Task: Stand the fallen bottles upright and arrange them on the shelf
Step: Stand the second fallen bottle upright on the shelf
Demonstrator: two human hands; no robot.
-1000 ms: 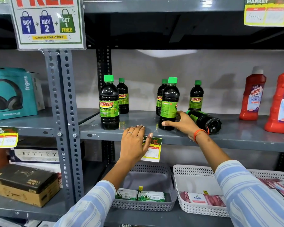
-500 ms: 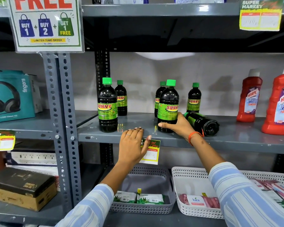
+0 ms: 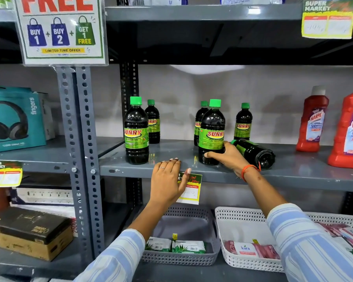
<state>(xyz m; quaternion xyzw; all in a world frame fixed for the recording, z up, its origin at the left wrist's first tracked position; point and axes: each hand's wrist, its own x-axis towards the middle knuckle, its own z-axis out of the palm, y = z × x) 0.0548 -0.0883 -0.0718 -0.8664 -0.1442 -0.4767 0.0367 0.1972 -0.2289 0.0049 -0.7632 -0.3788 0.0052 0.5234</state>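
Note:
Several dark Sunny bottles with green caps stand on the grey shelf [image 3: 171, 151]. My right hand [image 3: 227, 155] grips the base of the upright front bottle [image 3: 212, 129]. Just right of it, one bottle [image 3: 255, 152] lies on its side, base towards me. Two more upright bottles stand behind, one [image 3: 200, 119] partly hidden, the other [image 3: 243, 122] in plain view. At the left, a front bottle [image 3: 136, 131] stands with a smaller-looking one [image 3: 152, 122] behind it. My left hand [image 3: 168, 181] rests flat on the shelf's front edge, holding nothing.
Two red Harpic bottles [image 3: 312, 119] stand at the shelf's right end. A price tag [image 3: 192, 190] hangs under the edge. Below are a grey basket [image 3: 183, 259] and a white basket [image 3: 251, 220] with packets. A perforated upright [image 3: 77, 139] and a headphone box [image 3: 14, 119] are on the left.
My right hand has turned the front bottle so its Sunny label faces me. The left hand has stayed on the shelf edge.

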